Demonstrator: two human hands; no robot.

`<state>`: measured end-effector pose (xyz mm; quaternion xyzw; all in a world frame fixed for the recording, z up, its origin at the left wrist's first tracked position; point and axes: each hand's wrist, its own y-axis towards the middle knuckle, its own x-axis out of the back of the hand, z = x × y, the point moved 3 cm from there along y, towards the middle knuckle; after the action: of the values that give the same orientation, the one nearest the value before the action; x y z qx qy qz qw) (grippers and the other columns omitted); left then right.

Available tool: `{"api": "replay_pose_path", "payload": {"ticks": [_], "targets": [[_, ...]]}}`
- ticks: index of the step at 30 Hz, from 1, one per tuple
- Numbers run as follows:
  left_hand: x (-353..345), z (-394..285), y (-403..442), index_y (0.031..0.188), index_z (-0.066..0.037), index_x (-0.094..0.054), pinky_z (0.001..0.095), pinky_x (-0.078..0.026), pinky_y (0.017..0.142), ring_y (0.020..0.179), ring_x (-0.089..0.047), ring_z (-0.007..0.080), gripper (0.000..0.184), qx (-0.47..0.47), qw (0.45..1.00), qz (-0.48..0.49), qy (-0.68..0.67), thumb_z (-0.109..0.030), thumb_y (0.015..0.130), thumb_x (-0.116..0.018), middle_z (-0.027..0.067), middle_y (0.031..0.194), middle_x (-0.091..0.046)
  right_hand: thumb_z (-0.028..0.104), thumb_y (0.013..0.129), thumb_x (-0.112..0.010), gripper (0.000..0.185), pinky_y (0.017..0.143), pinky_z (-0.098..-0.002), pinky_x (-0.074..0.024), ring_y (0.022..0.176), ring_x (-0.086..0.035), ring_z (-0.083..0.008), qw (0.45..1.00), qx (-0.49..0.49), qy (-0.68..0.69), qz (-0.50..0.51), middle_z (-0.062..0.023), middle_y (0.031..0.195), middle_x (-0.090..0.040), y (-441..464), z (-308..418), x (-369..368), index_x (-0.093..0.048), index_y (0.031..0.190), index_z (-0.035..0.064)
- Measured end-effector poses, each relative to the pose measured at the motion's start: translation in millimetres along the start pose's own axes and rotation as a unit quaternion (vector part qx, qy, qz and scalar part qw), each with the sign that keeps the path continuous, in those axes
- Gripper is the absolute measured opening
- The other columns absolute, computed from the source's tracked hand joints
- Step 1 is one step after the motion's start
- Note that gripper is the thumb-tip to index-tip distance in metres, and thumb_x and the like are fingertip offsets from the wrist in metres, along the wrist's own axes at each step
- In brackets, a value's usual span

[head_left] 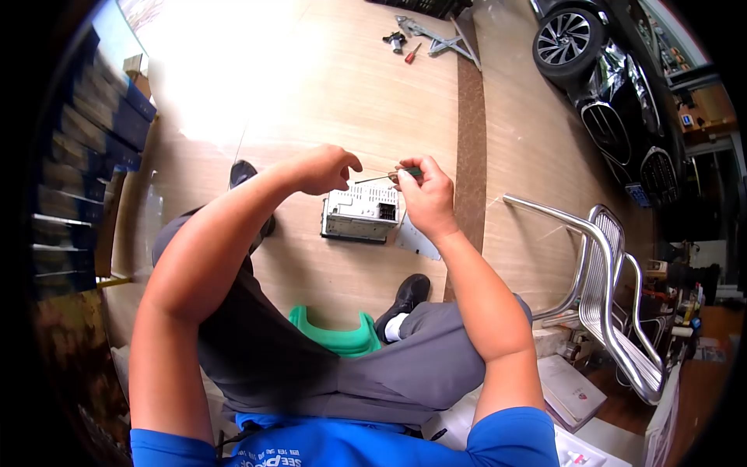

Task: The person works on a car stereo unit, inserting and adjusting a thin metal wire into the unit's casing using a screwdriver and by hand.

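Observation:
On the floor between my feet stands a metal car stereo unit [359,222], with vent slots on top and a black connector socket [387,211] at its right. My right hand [426,193] grips a screwdriver [410,172] by its green handle above the unit's far right corner. The thin shaft points left. Over the far left corner, my left hand [331,171] hovers with bent fingers, a gap between index finger and thumb, and nothing visible in it. A flat metal plate [419,238] lies right of the unit, partly behind my right wrist.
A green plastic stool [342,336] is below me. Ahead lie a red-handled screwdriver [412,54], a black part [394,40] and a metal scissor-like bracket [442,40]. To the right are a steel-tube chair [603,288] and a black car [603,93]; stacked boxes [93,163] line the left.

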<state>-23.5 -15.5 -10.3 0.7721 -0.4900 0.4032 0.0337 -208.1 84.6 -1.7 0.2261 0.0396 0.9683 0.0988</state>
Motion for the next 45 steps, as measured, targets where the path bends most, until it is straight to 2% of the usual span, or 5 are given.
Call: {"api": "replay_pose_path", "payload": {"ticks": [12,29,33,36,45], "targets": [[-6.4,-16.2,16.3,0.103,0.005,-0.064,0.0292,-0.055,0.079,0.084,-0.065,0.0151,0.016,-0.007,0.946,-0.039,-0.321,0.001,0.088,-0.064,0.0093,0.091,-0.068,0.002,0.093,-0.058,0.010,0.071,-0.0276,-0.0579,0.080,-0.068,-0.0133,0.987,-0.022,0.147,-0.061,-0.0097,0.091,-0.068,-0.3,23.4,36.3,-0.059,0.102,-0.0027],[-35.1,38.5,3.7,0.093,0.002,-0.073,0.0300,-0.054,0.066,0.068,-0.065,0.0142,0.013,0.082,0.989,-0.116,-0.029,-0.006,0.084,-0.068,0.0105,0.077,-0.072,0.007,0.089,-0.063,0.013,0.068,-0.0303,-0.0554,0.072,-0.069,-0.0184,0.979,0.050,0.115,-0.158,-0.0128,0.081,-0.071,-2.9,42.1,82.9,-0.064,0.098,-0.0019],[-72.9,84.0,10.5,0.095,0.003,-0.071,0.0277,-0.054,0.060,0.066,-0.064,0.0132,0.014,0.153,0.971,-0.150,-0.111,-0.005,0.086,-0.065,0.0091,0.076,-0.069,0.010,0.088,-0.064,0.016,0.069,-0.0340,-0.0555,0.074,-0.069,-0.0254,0.974,0.112,0.071,-0.182,-0.0151,0.082,-0.070,-0.2,45.0,98.9,-0.064,0.099,-0.0012],[-115.5,107.8,15.0,0.100,0.006,-0.066,0.0259,-0.053,0.058,0.066,-0.063,0.0135,0.016,0.178,0.926,-0.200,-0.265,-0.001,0.086,-0.065,0.0100,0.082,-0.068,0.008,0.090,-0.063,0.013,0.067,-0.0270,-0.0557,0.073,-0.070,-0.0144,0.972,0.126,0.025,-0.195,-0.0093,0.080,-0.071,-1.4,42.4,109.8,-0.064,0.100,0.0000],[-128.9,115.9,30.1,0.089,0.003,-0.068,0.0251,-0.049,0.055,0.063,-0.060,0.0109,0.012,0.194,0.952,-0.164,-0.173,-0.008,0.085,-0.070,0.0062,0.072,-0.067,0.012,0.087,-0.065,0.015,0.069,-0.0353,-0.0556,0.072,-0.069,-0.0279,0.966,0.123,0.020,-0.225,-0.0173,0.079,-0.070,-2.4,30.9,135.8,-0.065,0.097,0.0003]]}}
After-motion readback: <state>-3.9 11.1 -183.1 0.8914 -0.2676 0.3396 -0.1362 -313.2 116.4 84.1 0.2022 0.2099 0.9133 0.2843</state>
